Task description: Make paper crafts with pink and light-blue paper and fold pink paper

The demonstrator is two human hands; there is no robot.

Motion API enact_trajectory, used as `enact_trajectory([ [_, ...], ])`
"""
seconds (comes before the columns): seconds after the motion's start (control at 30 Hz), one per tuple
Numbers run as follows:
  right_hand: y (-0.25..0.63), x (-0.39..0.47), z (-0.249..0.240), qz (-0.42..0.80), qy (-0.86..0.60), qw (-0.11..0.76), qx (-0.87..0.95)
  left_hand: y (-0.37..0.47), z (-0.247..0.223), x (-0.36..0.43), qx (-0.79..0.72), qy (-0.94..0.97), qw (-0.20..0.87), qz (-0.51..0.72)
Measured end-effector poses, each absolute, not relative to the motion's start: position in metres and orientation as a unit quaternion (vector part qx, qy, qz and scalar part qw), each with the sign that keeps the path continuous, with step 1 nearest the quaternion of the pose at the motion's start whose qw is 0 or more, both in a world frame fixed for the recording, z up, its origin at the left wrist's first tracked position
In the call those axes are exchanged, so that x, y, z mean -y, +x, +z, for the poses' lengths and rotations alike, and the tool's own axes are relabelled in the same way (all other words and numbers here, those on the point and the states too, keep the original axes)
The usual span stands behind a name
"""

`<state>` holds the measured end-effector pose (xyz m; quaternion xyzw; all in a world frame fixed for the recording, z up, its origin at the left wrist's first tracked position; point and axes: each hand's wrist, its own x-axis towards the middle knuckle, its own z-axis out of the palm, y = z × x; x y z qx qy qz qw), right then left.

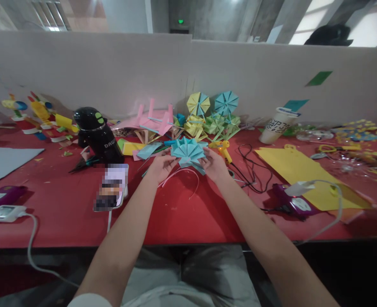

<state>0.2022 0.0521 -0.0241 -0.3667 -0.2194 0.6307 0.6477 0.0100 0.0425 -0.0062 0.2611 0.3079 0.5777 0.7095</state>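
A light blue folded-paper rosette (pixel 188 150) with pleats fanning from its centre is held between my two hands over the red table. My left hand (pixel 165 165) grips its left edge with thumb and fingers. On the opposite edge, my right hand (pixel 214 163) pinches the paper. Below the rosette, thin pink strips (pixel 188 171) curve on the tabletop. Just behind my right hand lies a yellow hot glue gun (pixel 222 149), its black cord (pixel 254 170) looping to the right. Blue and yellow paper pieces (pixel 133 148) lie left of my left hand.
Finished paper fans (pixel 226 103) and a pink paper model (pixel 153 119) stand against the partition. A black bottle (pixel 97 135) and phone (pixel 113 187) are on the left. To the right are yellow sheets (pixel 316 177), a cup (pixel 279 125) and a purple power strip (pixel 293 201).
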Motion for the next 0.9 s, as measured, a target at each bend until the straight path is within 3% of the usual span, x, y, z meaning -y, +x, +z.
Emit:
enact_trajectory([
  [0.53,0.204,-0.055,-0.032,0.65,-0.373,0.617,0.24,0.006,-0.001,-0.039,-0.279,0.284,0.747,0.533],
  [0.9,0.204,-0.055,-0.039,0.669,-0.375,0.582,0.27,0.012,-0.008,-0.046,-0.344,0.255,0.726,0.539],
])
